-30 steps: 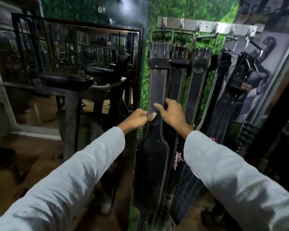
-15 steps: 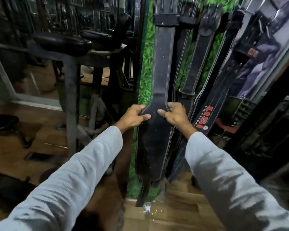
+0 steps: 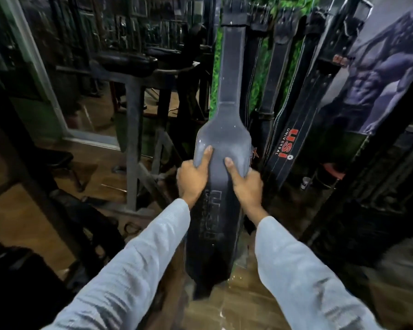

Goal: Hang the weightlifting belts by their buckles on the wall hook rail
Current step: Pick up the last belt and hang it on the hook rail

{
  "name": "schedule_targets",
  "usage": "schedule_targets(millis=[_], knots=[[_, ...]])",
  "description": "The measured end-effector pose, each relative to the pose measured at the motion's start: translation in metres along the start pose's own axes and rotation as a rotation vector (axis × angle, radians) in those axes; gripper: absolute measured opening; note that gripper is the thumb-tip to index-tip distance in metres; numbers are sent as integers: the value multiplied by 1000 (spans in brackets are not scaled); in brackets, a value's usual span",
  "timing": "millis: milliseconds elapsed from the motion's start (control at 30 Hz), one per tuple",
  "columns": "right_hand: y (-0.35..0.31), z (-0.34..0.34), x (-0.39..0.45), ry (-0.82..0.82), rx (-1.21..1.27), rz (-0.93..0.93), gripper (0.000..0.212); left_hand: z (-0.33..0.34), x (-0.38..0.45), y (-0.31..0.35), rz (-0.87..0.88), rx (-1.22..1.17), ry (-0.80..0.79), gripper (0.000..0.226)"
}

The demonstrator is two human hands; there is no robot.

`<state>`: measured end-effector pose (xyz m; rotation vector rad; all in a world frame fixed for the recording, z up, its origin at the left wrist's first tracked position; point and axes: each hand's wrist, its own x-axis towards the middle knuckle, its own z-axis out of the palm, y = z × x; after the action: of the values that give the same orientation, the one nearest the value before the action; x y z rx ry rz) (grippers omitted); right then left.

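Observation:
A long black weightlifting belt (image 3: 227,110) hangs down the wall from above the frame's top edge, its wide back pad pulled out toward me. My left hand (image 3: 192,177) grips the pad's left edge, thumb on the front face. My right hand (image 3: 244,182) grips the right edge the same way. Several more black belts hang to the right, one with red USI lettering (image 3: 287,144). The hook rail and the buckles are out of view above.
A gym bench machine (image 3: 131,65) with a metal frame stands close on the left. A mirror (image 3: 65,55) fills the left wall. A poster (image 3: 379,67) covers the right wall. Dark equipment crowds the lower right, over a wooden floor (image 3: 239,310).
My head has tilted down, so the rail left the view. Both hands slid down the belt from its narrow strap to the wide pad and pulled it out from the wall.

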<state>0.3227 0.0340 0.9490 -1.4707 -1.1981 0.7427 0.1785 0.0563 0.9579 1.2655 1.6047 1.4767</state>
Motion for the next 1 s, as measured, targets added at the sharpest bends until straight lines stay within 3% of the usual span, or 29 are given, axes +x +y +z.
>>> schedule_targets(millis=[100,233,467,600,733,833,900,1000], knots=[[-13,-9,-41,276,-184,-48,80,-8,-38,15,27,25,44,76],[-28,-32,-71,318,-229,-59,79,-22,-69,27,18,88,53,83],[5,-42,-127,313,-283,24,84,-32,-109,10,-37,133,34,86],[11,-36,-140,316,-297,56,87,-37,-115,-6,-146,104,-31,103],[37,-15,-155,219,-173,136,89,-55,-120,-26,-189,74,-108,89],[62,3,-155,166,-45,173,92,-70,-125,-42,-187,-78,-171,61],[67,15,-158,119,17,198,79,-79,-122,-58,-157,-96,-215,49],[67,22,-171,-15,153,216,38,-92,-115,-89,-189,-232,-365,39]])
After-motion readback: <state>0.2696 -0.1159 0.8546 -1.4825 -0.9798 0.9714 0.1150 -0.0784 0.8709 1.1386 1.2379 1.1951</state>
